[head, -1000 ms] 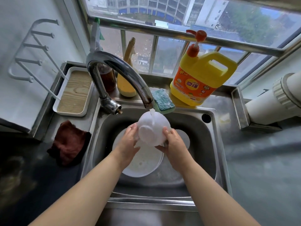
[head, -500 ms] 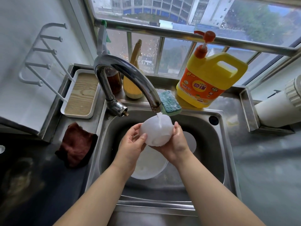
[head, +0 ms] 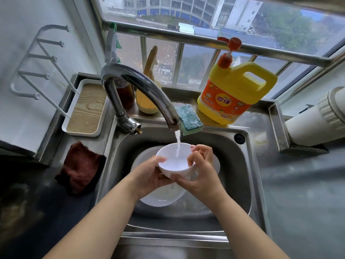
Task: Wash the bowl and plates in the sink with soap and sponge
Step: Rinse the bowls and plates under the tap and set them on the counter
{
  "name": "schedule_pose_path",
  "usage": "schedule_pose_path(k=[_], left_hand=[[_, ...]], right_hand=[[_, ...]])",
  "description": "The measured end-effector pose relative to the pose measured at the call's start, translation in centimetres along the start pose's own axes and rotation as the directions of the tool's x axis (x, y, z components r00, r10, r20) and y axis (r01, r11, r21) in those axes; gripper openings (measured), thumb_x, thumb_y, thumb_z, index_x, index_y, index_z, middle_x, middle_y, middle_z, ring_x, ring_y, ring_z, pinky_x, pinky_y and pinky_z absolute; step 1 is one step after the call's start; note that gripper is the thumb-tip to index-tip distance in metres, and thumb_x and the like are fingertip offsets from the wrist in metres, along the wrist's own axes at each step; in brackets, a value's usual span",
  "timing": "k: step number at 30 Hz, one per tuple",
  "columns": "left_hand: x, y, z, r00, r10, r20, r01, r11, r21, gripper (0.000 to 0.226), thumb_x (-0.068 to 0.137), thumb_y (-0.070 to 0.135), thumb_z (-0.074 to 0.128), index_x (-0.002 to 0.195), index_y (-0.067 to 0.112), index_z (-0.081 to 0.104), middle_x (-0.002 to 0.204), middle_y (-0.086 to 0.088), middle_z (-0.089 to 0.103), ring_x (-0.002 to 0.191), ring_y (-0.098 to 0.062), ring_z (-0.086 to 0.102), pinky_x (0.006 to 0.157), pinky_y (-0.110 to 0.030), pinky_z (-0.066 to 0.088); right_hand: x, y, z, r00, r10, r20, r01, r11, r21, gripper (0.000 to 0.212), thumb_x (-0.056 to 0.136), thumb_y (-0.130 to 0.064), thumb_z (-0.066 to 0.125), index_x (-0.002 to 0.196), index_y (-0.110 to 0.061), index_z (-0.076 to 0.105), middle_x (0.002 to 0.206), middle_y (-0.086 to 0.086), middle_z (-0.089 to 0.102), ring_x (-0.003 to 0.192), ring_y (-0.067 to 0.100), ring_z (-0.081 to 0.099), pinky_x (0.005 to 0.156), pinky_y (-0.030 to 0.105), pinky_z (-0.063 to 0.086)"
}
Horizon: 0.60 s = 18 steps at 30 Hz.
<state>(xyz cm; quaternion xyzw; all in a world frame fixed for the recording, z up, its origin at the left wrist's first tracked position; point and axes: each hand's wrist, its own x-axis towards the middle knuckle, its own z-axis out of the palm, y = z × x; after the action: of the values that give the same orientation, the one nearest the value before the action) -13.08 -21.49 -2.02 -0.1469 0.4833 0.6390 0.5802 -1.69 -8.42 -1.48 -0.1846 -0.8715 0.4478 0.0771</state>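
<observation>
— What have your hands got hold of?

— The white bowl [head: 175, 161]. I hold it upright over the sink [head: 248, 165], mouth up and tipped a little toward me, right under the tap [head: 141, 90]. The stream of water [head: 177, 144] falls into its hollow.

— How does each hand sit on it?

— My left hand [head: 149, 176] cups it from the left and below, fingers curled under the side, thumb lying on the near rim. My right hand [head: 201, 171] grips the right side: palm under the wall, fingers bent over the rim and into the inside.

— So neither hand is loose?

— No, both are closed round the bowl.

— And the plates?

— The white plates [head: 160, 200] lie in the basin, straight beneath the bowl and my wrists. The sponge [head: 188, 118] rests on the back ledge just beside the spout, with the yellow soap jug [head: 233, 94] to its right.
</observation>
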Motion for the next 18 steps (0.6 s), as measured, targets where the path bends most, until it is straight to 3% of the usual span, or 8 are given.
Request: schedule_pose_path(k=[2, 5, 9, 10, 13, 15, 18], left_hand=[[0.4, 0.1, 0.0, 0.994, 0.103, -0.018, -0.103, 0.994, 0.041, 0.050, 0.089, -0.004, 0.038, 0.134, 0.014, 0.048, 0.121, -0.021, 0.055, 0.092, -0.030, 0.064, 0.065, -0.036, 0.058], [0.7, 0.2, 0.0, 0.967, 0.255, -0.019, -0.254, 0.967, 0.037, 0.065, 0.082, -0.017, 0.034, 0.130, 0.023, 0.052, 0.123, -0.016, 0.051, 0.100, -0.031, 0.058, 0.063, -0.033, 0.057], [0.6, 0.2, -0.2, 0.918, 0.395, 0.033, -0.396, 0.909, 0.129, 0.067, 0.079, -0.009, 0.049, 0.132, 0.032, 0.050, 0.123, -0.007, 0.053, 0.109, -0.024, 0.056, 0.074, -0.029, 0.055], [0.5, 0.1, -0.2, 0.909, 0.416, 0.036, -0.415, 0.890, 0.187, 0.070, 0.075, 0.000, 0.056, 0.135, 0.036, 0.048, 0.126, -0.006, 0.053, 0.113, -0.024, 0.055, 0.080, -0.032, 0.055], [0.1, 0.1, 0.3, 0.865, 0.497, -0.073, -0.402, 0.772, 0.493, 0.070, 0.069, 0.023, 0.066, 0.130, 0.050, 0.044, 0.127, 0.001, 0.051, 0.117, -0.020, 0.052, 0.095, -0.044, 0.051], [-0.2, 0.1, 0.3, 0.831, 0.539, -0.138, -0.356, 0.705, 0.614, 0.070, 0.073, 0.034, 0.070, 0.135, 0.047, 0.042, 0.125, 0.003, 0.053, 0.114, -0.018, 0.054, 0.094, -0.045, 0.052], [-0.7, 0.2, -0.3, 0.842, 0.503, -0.195, -0.302, 0.739, 0.603, 0.058, 0.082, 0.039, 0.066, 0.137, 0.034, 0.048, 0.120, -0.002, 0.059, 0.105, -0.021, 0.059, 0.081, -0.041, 0.058]], right_hand=[[-0.5, 0.7, -0.3, 0.999, -0.019, 0.040, 0.020, 0.999, -0.047, 0.048, 0.070, -0.035, 0.083, 0.098, -0.041, 0.045, 0.136, -0.024, 0.019, 0.128, -0.014, 0.019, 0.098, 0.000, 0.028], [-0.8, 1.3, -1.0, 0.990, 0.105, 0.094, -0.116, 0.986, 0.116, 0.068, 0.074, -0.037, 0.079, 0.128, -0.043, 0.039, 0.150, -0.024, 0.014, 0.138, -0.003, 0.023, 0.111, 0.019, 0.028], [-0.3, 1.1, -0.9, 0.904, 0.385, 0.185, -0.428, 0.814, 0.394, 0.078, 0.091, -0.033, 0.060, 0.148, -0.045, 0.008, 0.142, -0.010, 0.043, 0.126, 0.013, 0.050, 0.106, 0.039, 0.043], [0.0, 1.1, -0.5, 0.877, 0.439, 0.196, -0.479, 0.763, 0.435, 0.071, 0.096, -0.029, 0.054, 0.149, -0.041, 0.010, 0.138, -0.004, 0.049, 0.121, 0.016, 0.055, 0.102, 0.039, 0.047], [0.9, 0.7, 0.6, 0.801, 0.541, 0.256, -0.584, 0.614, 0.530, 0.044, 0.101, -0.021, 0.046, 0.143, -0.028, 0.037, 0.128, 0.005, 0.059, 0.105, 0.020, 0.065, 0.084, 0.032, 0.057], [1.2, 0.4, 1.3, 0.757, 0.577, 0.306, -0.639, 0.558, 0.529, 0.037, 0.100, -0.018, 0.047, 0.137, -0.022, 0.047, 0.119, 0.006, 0.063, 0.092, 0.020, 0.070, 0.076, 0.029, 0.059], [1.2, -0.3, 1.7, 0.702, 0.616, 0.358, -0.708, 0.548, 0.444, 0.030, 0.099, -0.020, 0.048, 0.127, -0.014, 0.053, 0.102, 0.007, 0.067, 0.079, 0.017, 0.072, 0.068, 0.026, 0.058]])
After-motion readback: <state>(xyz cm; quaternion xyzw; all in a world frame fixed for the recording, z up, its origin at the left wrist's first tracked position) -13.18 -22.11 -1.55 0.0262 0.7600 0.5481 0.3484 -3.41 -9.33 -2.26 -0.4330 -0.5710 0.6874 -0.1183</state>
